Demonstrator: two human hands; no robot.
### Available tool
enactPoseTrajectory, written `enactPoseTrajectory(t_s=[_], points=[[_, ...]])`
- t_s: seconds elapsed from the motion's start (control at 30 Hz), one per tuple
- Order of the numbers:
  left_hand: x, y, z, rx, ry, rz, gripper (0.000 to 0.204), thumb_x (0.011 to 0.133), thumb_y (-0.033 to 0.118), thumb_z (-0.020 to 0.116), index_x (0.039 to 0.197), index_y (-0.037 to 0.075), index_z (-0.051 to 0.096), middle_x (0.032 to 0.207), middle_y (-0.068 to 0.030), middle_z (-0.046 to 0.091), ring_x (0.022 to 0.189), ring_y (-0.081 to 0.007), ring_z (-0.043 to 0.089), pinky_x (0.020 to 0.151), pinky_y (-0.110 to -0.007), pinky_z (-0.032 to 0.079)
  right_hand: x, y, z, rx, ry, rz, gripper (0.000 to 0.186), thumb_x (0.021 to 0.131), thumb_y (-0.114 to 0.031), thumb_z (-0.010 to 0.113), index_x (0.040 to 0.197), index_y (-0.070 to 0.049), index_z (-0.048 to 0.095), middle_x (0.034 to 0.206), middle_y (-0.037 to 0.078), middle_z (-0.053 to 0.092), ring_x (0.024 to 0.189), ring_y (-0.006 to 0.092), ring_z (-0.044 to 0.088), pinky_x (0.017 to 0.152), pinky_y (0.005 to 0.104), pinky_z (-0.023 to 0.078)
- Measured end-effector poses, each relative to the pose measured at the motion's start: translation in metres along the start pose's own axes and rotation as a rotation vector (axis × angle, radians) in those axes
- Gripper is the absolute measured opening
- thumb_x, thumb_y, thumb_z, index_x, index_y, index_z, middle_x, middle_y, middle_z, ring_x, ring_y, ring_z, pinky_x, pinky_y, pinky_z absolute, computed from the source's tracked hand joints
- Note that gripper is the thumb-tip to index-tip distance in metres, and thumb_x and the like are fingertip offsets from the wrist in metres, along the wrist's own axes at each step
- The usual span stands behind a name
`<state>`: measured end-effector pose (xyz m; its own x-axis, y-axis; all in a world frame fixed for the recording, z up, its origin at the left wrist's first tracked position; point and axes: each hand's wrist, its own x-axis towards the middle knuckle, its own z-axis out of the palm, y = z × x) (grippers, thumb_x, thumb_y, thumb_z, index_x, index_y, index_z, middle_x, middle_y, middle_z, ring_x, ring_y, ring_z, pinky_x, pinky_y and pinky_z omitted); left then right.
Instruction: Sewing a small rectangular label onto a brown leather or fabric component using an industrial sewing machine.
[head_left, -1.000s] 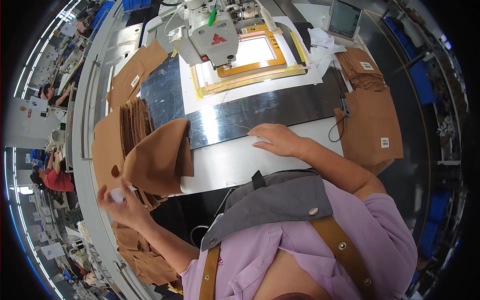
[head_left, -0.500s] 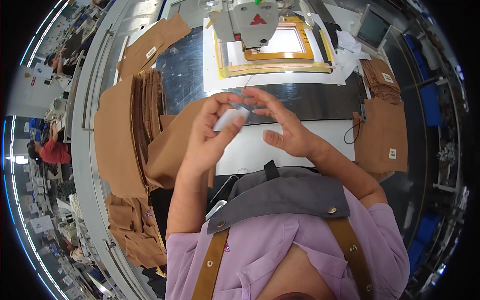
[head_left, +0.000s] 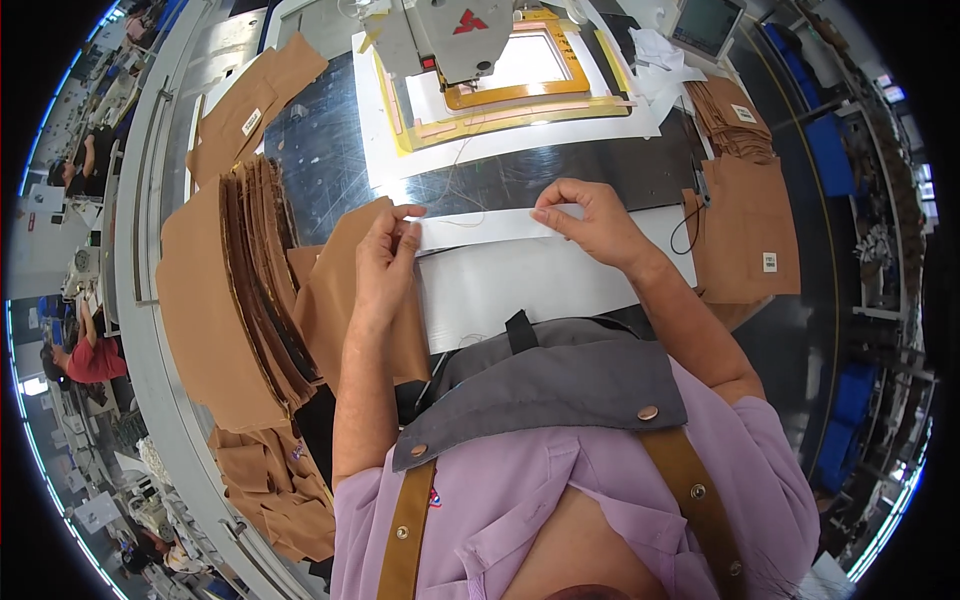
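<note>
A narrow white strip (head_left: pixel 490 231) is stretched flat between my two hands, in front of the dark metal plate (head_left: pixel 330 180) of a sewing machine. Its left end is pinched between the thumb and fingers of my left hand (head_left: pixel 383 262). At the other end, my right hand (head_left: pixel 600 228) closes thumb and fingertips on it. Loose thread hangs over the strip near its middle. Beside my left wrist leans a brown fabric panel (head_left: pixel 350 285). Past the strip, a yellow clamp frame (head_left: pixel 520 98) lies under the grey machine head (head_left: pixel 455 40).
A thick stack of brown fabric panels (head_left: pixel 215 310) stands at my left, with crumpled brown pieces (head_left: pixel 265 480) nearer me. More labelled brown panels (head_left: pixel 745 225) lie at the right. Crumpled white material (head_left: pixel 655 75) and a screen (head_left: pixel 708 25) are at the far right.
The small folded white piece in my left hand is now drawn out into a long strip. My right hand has taken its other end, and my hands have moved apart.
</note>
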<state>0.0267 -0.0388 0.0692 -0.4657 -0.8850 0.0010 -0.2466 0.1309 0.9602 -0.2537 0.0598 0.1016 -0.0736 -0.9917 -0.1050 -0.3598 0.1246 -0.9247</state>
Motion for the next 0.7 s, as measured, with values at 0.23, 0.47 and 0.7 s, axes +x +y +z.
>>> enactPoseTrajectory(t_s=[0.23,0.47,0.7], points=[[0.003,-0.025,-0.01,0.252,0.294,-0.103,0.016,0.096,0.009,0.066,0.11,0.001,0.068,0.101,-0.0084,0.072,0.095,-0.0173,0.065,0.083,-0.029,0.052,-0.002,0.024,-0.011,-0.099,0.069,-0.052,0.016,0.095,-0.017,0.071,0.093,-0.001,0.069,0.085,0.001,0.068,0.079,0.0093,0.058,0.074,0.0275,0.048],[0.003,0.026,0.094,0.422,-0.251,0.442,0.031,0.093,0.009,0.068,0.123,0.006,0.06,0.108,-0.0123,0.067,0.112,-0.0298,0.06,0.103,-0.044,0.04,0.008,0.024,-0.011,-0.095,-0.171,-0.2,0.019,0.091,-0.019,0.071,0.094,-0.001,0.07,0.087,0.011,0.072,0.081,0.0223,0.067,0.078,0.0335,0.051],[0.019,-0.003,0.052,0.325,-0.195,-0.019,0.026,0.1,0.019,0.061,0.083,-0.001,0.064,0.071,-0.0174,0.066,0.06,-0.0353,0.061,0.06,-0.04,0.049,0.01,0.057,-0.067,-0.006,-0.13,-0.076,0.017,0.091,-0.017,0.072,0.091,-0.001,0.07,0.086,0.012,0.072,0.078,0.0238,0.066,0.077,0.0338,0.051]])
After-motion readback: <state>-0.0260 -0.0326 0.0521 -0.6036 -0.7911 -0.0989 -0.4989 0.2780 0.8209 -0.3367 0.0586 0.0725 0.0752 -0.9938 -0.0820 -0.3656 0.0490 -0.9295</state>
